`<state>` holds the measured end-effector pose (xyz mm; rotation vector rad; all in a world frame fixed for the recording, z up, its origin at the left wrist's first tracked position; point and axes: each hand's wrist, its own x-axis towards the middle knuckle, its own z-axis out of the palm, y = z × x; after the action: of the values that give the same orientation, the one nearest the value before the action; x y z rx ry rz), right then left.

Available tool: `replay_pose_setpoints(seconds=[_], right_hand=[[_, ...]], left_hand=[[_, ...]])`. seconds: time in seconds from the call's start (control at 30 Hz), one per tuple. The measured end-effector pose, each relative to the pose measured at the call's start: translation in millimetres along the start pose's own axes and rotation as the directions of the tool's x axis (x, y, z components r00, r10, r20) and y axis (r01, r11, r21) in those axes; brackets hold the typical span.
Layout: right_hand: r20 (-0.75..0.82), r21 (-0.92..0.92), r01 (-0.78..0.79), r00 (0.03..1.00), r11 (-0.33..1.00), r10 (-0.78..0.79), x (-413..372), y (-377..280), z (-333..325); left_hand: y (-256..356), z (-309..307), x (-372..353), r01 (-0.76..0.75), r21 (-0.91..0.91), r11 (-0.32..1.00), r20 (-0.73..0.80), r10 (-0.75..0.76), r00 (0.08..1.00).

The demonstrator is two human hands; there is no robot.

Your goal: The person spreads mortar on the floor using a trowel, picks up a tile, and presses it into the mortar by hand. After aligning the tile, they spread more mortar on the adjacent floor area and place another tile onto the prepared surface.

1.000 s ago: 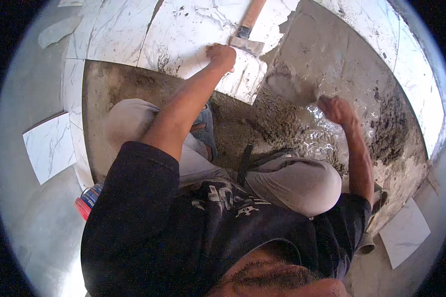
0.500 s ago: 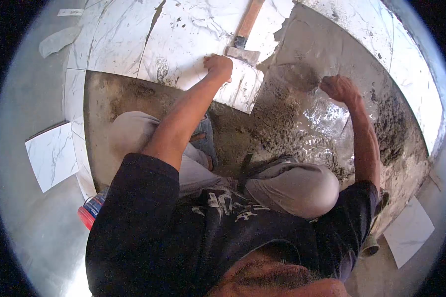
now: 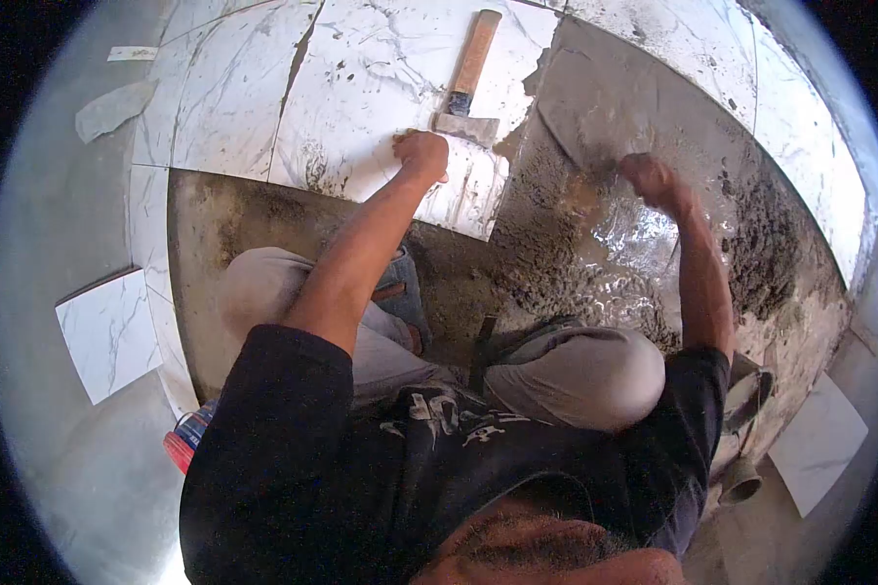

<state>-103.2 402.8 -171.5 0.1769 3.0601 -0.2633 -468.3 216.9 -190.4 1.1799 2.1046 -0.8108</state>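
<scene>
My left hand (image 3: 422,156) rests with curled fingers on a large white marble-patterned tile (image 3: 361,83), near its front edge. Just beyond it on the same tile lies a wooden-handled hatchet (image 3: 470,73), its metal head towards me. Over the wet grey mortar (image 3: 546,219) to the right, my right hand (image 3: 654,183) is closed on what looks like a trowel (image 3: 578,146). The mortar-coloured blade touches the smoothed bed beside the tile's right edge. The handle is hidden in my fist.
My knees (image 3: 585,375) are bent over the mortar bed. Laid tiles (image 3: 810,161) border it at the right. Loose tiles lie at left (image 3: 112,331) and lower right (image 3: 818,444). A red and blue object (image 3: 187,436) sits by my left elbow.
My right hand has shifted slightly left, and the trowel blade with it across the mortar. The left hand stays on the tile. The view has tilted a little.
</scene>
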Motion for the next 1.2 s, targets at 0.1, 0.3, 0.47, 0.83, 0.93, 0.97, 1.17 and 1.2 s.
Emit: replay_pose_setpoints(seconds=[0.1,0.3,0.47,0.83,0.93,0.97,1.17,1.2], right_hand=[[0.51,0.521,-0.601,0.789,0.606,0.344,-3.3,-28.3,10.6],[0.376,0.259,-0.332,0.9,0.907,0.222,-12.0,-34.8,22.5],[-0.011,0.496,-0.405,0.881,0.768,0.472,19.5,-18.1,-14.7],[0.097,0.739,-0.448,0.809,0.503,0.579,105.7,49.9,-20.9],[0.53,0.648,-0.746,0.587,0.154,0.612,97.1,26.7,-61.2],[0.573,0.583,-0.789,0.569,0.194,0.591,90.4,16.5,-66.3],[-0.156,-0.011,0.17,0.973,0.985,-0.17,9.5,-44.7,-2.8],[0.125,0.105,-0.012,0.992,0.994,-0.001,9.7,-72.4,-21.1]], left_hand=[[1.6,-8.0,-9.2,0.025,-0.039,0.999,0.024,-0.024,0.999],[3.0,-0.6,-12.6,0.083,0.045,0.996,-0.163,-0.074,0.984],[-2.4,-3.9,-0.3,-0.011,-0.02,1.0,0.018,0.012,1.0],[-4.9,5.5,6.9,0.013,-0.076,0.997,0.013,-0.012,1.0],[-3.6,2.2,2.0,-0.025,-0.049,0.998,-0.015,0.024,1.0],[-3.5,-1.3,-2.0,-0.025,-0.051,0.998,-0.008,0.025,1.0],[-2.3,9.7,7.7,-0.02,-0.06,0.998,-0.013,0.02,1.0],[-0.3,8.5,3.5,0.013,-0.018,1.0,-0.085,-0.015,0.996]])
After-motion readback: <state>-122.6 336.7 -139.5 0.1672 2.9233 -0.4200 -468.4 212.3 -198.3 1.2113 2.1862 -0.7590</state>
